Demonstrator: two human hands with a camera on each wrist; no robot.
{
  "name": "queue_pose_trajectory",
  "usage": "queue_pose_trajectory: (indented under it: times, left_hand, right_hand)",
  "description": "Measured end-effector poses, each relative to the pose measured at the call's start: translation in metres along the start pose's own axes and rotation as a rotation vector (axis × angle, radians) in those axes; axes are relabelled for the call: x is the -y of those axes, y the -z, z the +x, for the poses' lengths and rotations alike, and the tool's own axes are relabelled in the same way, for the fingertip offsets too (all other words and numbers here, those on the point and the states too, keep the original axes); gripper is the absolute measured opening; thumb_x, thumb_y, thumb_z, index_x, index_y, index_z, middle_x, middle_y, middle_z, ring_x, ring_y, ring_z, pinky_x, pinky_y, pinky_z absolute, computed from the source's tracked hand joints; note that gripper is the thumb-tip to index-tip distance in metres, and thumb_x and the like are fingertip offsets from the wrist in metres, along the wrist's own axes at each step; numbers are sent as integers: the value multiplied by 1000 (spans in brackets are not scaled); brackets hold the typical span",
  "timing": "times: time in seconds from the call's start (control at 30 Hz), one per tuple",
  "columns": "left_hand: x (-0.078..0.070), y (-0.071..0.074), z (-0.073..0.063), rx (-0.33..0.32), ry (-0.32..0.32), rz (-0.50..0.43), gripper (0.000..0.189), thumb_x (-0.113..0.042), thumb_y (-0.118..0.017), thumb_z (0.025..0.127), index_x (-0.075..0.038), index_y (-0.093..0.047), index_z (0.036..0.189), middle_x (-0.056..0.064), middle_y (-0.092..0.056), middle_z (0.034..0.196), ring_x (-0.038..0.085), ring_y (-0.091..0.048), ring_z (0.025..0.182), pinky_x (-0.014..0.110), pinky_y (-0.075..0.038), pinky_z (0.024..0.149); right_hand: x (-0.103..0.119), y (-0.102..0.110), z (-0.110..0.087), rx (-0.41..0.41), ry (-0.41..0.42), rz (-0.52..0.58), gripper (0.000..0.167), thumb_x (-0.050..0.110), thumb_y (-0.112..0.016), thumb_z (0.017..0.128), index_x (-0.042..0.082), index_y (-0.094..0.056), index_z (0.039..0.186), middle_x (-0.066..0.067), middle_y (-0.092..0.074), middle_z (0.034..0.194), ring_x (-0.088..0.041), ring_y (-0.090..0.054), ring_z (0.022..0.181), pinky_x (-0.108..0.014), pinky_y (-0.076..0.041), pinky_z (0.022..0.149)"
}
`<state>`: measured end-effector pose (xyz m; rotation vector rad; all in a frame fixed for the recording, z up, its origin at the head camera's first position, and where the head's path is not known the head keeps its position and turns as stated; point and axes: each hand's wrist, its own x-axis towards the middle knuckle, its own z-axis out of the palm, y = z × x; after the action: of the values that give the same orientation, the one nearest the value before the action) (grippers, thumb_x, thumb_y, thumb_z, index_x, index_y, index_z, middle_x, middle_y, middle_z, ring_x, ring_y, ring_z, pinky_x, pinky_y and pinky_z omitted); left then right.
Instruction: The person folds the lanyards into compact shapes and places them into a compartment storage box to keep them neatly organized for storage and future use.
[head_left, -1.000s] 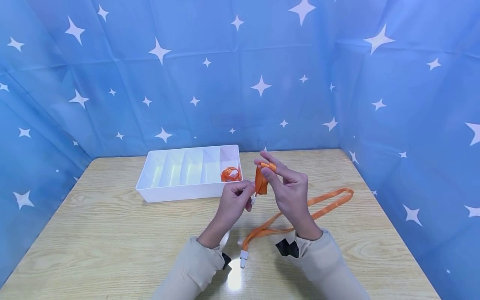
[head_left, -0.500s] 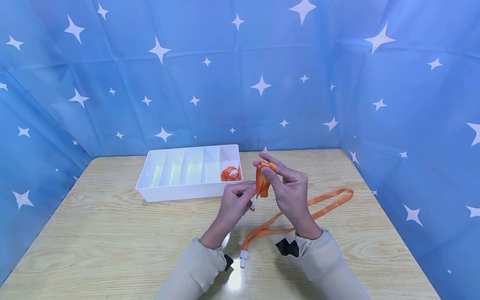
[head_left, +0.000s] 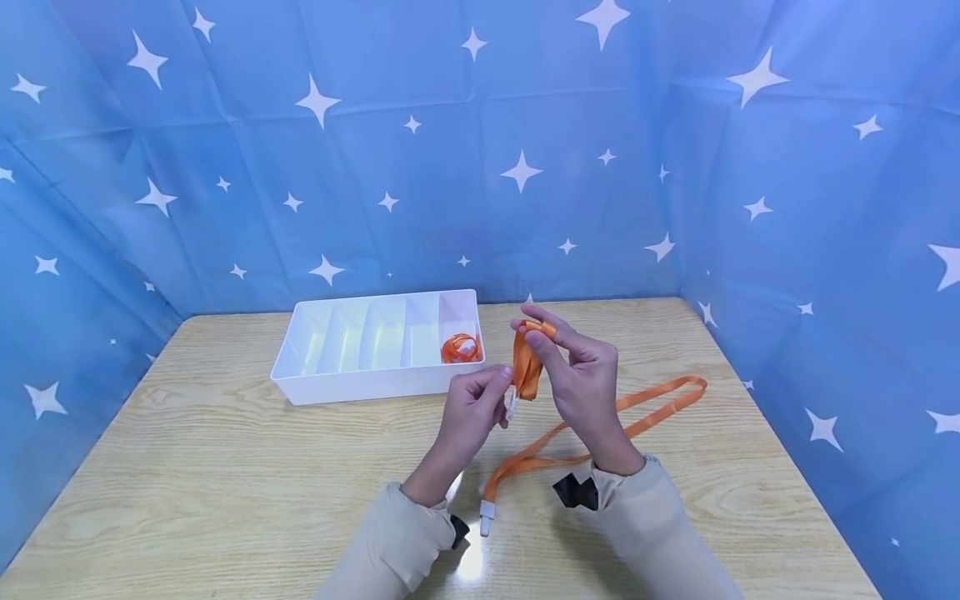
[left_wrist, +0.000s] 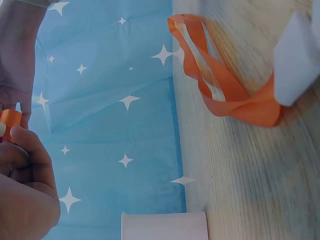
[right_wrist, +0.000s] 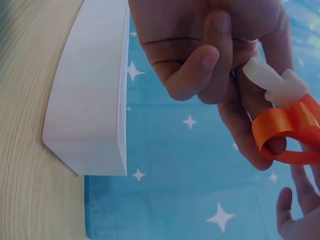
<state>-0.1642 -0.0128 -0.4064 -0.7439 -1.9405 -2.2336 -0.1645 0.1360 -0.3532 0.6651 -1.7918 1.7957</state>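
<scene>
An orange lanyard (head_left: pixel 527 367), folded into a hanging bundle, is held between both hands in the head view. My right hand (head_left: pixel 585 379) pinches the top of the bundle between thumb and fingers. At its lower left, the left hand (head_left: pixel 472 404) pinches the strap beside the white plastic clip (head_left: pixel 512 406). In the right wrist view the clip (right_wrist: pixel 290 87) and orange loops (right_wrist: pixel 280 130) lie against the left hand's fingers (right_wrist: pixel 245 115). A second orange lanyard (head_left: pixel 660 412) lies spread on the table beneath the right forearm, its white clip (head_left: pixel 487 518) toward the person.
A white divided tray (head_left: pixel 360 387) stands at the table's back, left of the hands. Its rightmost compartment holds a coiled orange lanyard (head_left: pixel 461 348). A blue curtain (head_left: pixel 450 167) with white stars rises behind and beside the wooden table (head_left: pixel 225 483).
The left hand has shifted slightly right, and the bundle's strands now hang fuller and a little lower. The right hand keeps its pinch almost in place. Tray and table lanyard have not moved.
</scene>
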Motion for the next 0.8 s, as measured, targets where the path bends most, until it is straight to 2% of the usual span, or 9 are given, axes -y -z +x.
queue_pose_trajectory:
  times: [0.03,0.1,0.2,0.27,0.3,0.4,0.53,0.67,0.8]
  left_hand:
    - [0,0,0,5,-7,-3,44,-10,-49,103,5,-53,63,13,-42,53,17,-41,41,23,-47,45]
    - [0,1,-2,15,-17,-10,41,-10,-51,103,7,-56,66,16,-47,57,17,-42,41,23,-46,45]
    - [1,3,-4,38,-8,-20,28,-14,-59,100,9,-70,88,15,-62,78,11,-46,47,21,-45,48]
    - [2,5,-5,47,5,-10,24,-15,-66,97,6,-73,103,15,-66,96,11,-49,50,19,-44,49]
    - [2,5,-5,51,13,-4,24,-16,-68,95,5,-73,106,15,-67,98,11,-49,51,19,-44,50]
    - [1,5,-5,55,15,20,22,-16,-71,94,3,-74,106,15,-69,97,11,-48,50,18,-43,49]
    - [2,5,-5,57,-14,35,18,-11,-68,95,4,-74,104,15,-66,89,12,-45,48,19,-39,47]
    - [2,5,-6,56,-33,50,16,-8,-65,97,4,-73,103,15,-63,85,12,-43,49,19,-37,47]
    - [3,6,-6,45,-27,74,16,-9,-64,97,3,-73,101,15,-65,82,11,-42,51,19,-34,48]
  right_hand:
    - [0,0,0,-1,3,-3,24,6,-65,96,-1,-72,117,-19,-72,110,-32,-64,116,-37,-53,94]
    - [-1,1,1,-3,9,-8,23,6,-65,96,-3,-72,116,-20,-71,111,-33,-64,116,-37,-53,94]
    - [-2,1,2,0,21,-6,22,6,-65,96,-5,-71,114,-25,-70,111,-37,-61,118,-35,-54,91]
    - [-2,1,2,2,21,-5,22,5,-65,96,-6,-71,114,-27,-69,110,-37,-62,118,-35,-55,90]
    - [-1,1,3,3,16,-4,22,5,-65,95,-6,-71,114,-27,-69,110,-35,-62,118,-34,-55,90]
    - [0,0,3,5,-5,-13,23,5,-65,96,-5,-71,116,-26,-70,109,-30,-65,113,-33,-56,87]
    - [3,1,3,9,-45,-42,23,3,-64,95,-9,-70,115,-24,-71,108,-25,-66,112,-30,-57,83]
    - [8,3,3,12,-114,-76,21,3,-65,95,-6,-72,112,-18,-73,107,-23,-67,111,-30,-55,88]
    - [16,6,4,33,-224,-60,20,9,-66,96,0,-75,111,-13,-74,107,-24,-67,110,-31,-54,92]
